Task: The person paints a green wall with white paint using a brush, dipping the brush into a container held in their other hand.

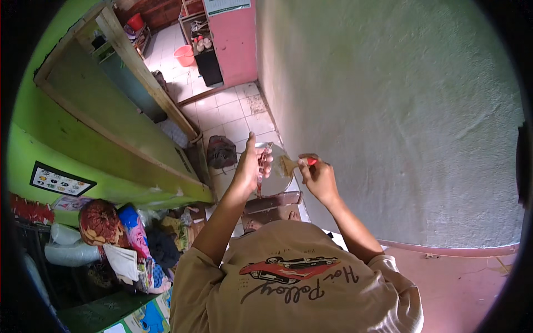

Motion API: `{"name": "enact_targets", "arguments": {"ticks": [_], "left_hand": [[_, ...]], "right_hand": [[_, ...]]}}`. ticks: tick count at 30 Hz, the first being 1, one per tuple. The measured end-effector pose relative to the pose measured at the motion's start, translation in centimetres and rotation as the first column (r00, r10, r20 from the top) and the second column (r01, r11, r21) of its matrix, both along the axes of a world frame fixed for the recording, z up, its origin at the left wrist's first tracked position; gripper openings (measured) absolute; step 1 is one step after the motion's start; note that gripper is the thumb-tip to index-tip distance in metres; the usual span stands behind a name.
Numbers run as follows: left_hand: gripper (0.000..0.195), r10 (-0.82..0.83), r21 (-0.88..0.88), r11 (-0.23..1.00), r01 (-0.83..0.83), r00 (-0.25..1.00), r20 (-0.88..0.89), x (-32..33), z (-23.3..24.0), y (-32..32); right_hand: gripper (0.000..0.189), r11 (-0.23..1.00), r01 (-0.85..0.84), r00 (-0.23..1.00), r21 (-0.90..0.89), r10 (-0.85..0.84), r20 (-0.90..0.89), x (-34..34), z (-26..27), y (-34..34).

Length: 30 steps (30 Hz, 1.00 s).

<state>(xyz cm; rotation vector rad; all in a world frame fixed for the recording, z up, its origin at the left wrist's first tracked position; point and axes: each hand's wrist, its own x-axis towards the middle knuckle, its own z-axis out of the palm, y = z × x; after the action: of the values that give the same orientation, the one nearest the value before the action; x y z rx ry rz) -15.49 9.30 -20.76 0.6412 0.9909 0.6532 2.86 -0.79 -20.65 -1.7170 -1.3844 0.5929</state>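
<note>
My left hand (250, 166) is raised in front of me and grips a thin, reddish, partly see-through strip (262, 170) seen nearly edge-on; I cannot tell exactly what it is. In my right hand (320, 179) is a flat brush (287, 165) with tan bristles and a red handle end, tilted toward the left hand. Below both hands lies a round, pale, shallow pan or disc (277, 181), partly covered by them. Its near edge lies by a dark wooden stool or bench (272, 202), above my bare feet (294, 216).
A dark plastic bag (222, 152) sits on the tiled floor (233, 110) left of the pan. Close on the right stands a grey-green wall (387, 125). Piled cloths and wrapped items (141, 241) crowd the left. Beyond a doorway are a pink bucket (184, 55) and a shelf (199, 35).
</note>
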Motion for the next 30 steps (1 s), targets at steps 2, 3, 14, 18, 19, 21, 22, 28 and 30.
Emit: {"name": "enact_targets", "arguments": {"ticks": [2, 3, 14, 18, 19, 21, 22, 28, 30], "left_hand": [[0.081, -0.004, 0.032, 0.999, 0.005, 0.999, -0.033, 0.1, 0.4, 0.1], [0.081, 0.002, 0.032, 0.999, -0.001, 0.999, -0.037, 0.1, 0.6, 0.0], [0.084, 0.033, 0.079, 0.996, -0.031, 0.999, -0.026, 0.3, 1.4, -0.7], [0.084, 0.046, 0.089, 0.995, -0.044, 0.999, -0.018, 0.0, 1.3, -1.2], [0.084, 0.059, 0.089, 0.994, -0.057, 0.998, -0.016, -0.2, 1.2, -1.3], [0.084, 0.069, 0.072, 0.995, -0.067, 0.997, -0.021, -0.3, 1.2, -1.6], [0.085, 0.071, 0.083, 0.994, -0.068, 0.997, -0.029, -0.1, 1.4, -1.7], [0.084, 0.059, 0.067, 0.996, -0.058, 0.998, -0.017, 0.1, 1.6, -1.9], [0.083, 0.045, 0.074, 0.996, -0.044, 0.999, -0.010, 0.4, 1.9, -1.9]], "right_hand": [[0.023, 1.000, -0.025, 0.996, 0.008, 0.024, 0.091, -0.6, 0.2, 0.9], [0.023, 0.999, -0.046, 0.981, 0.028, 0.040, 0.192, -0.8, 0.3, 1.5], [0.013, 0.924, -0.345, 0.737, -0.167, 0.376, 0.562, -3.5, -5.5, 7.9], [0.009, 0.828, -0.422, 0.715, -0.369, 0.554, 0.426, -5.0, -4.2, 8.2], [0.009, 0.823, -0.431, 0.707, -0.370, 0.563, 0.428, -5.3, -3.7, 8.1], [0.009, 0.781, -0.533, 0.755, -0.325, 0.613, 0.235, -5.4, -3.2, 7.6], [0.009, 0.782, -0.536, 0.753, -0.319, 0.613, 0.239, -5.1, -5.1, 8.0], [0.009, 0.750, -0.661, 0.188, -0.034, 0.121, -0.975, -4.2, -13.4, 10.0], [0.007, 0.764, -0.644, 0.432, -0.040, 0.320, -0.843, -3.8, -14.7, 10.6]]}}
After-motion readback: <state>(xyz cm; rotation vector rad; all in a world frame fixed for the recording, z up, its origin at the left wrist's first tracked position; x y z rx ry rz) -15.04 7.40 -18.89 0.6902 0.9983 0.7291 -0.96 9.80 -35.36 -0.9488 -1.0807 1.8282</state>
